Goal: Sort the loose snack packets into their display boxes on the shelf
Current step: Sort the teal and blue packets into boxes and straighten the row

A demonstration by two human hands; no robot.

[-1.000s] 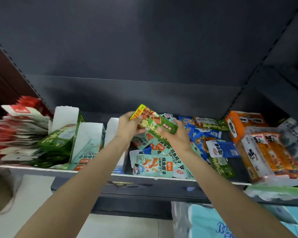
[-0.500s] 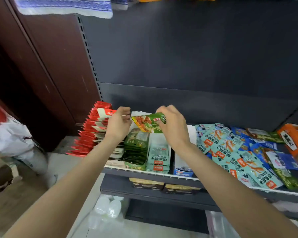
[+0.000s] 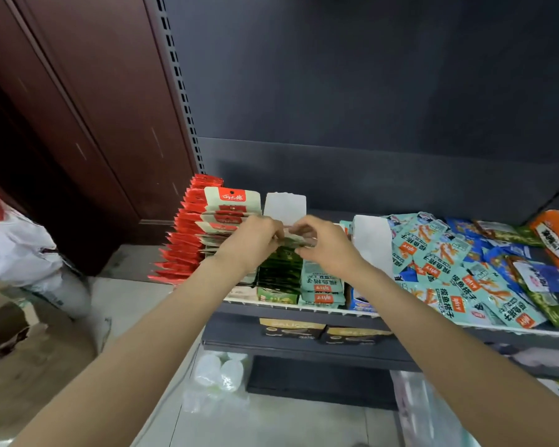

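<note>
Dark grey metal forms the back panel (image 3: 368, 91) and the shelf (image 3: 304, 309), whose white front edge runs from the middle toward the right. A perforated upright (image 3: 183, 91) stands at the panel's left side, and beyond it lies a dark red-brown wall (image 3: 78, 108). The floor (image 3: 271, 421) below is pale tile, with a torn cardboard box (image 3: 20, 343) and a white sack (image 3: 17, 250) at the left.

In the head view, the left hand (image 3: 255, 241) and the right hand (image 3: 328, 248) meet above the row of green packets (image 3: 279, 275), each pinching one end of a green snack packet (image 3: 292, 241) held level over that row; the packet is blurred. Left of the row stand red packets (image 3: 183, 240) on edge; right of it is a box of pale teal packets (image 3: 321, 282). A white box flap (image 3: 284, 204) rises behind the hands. Loose teal packets (image 3: 449, 272) lie heaped on the shelf further right, mixed with blue ones (image 3: 504, 253), beside an orange box (image 3: 555, 237).
</note>
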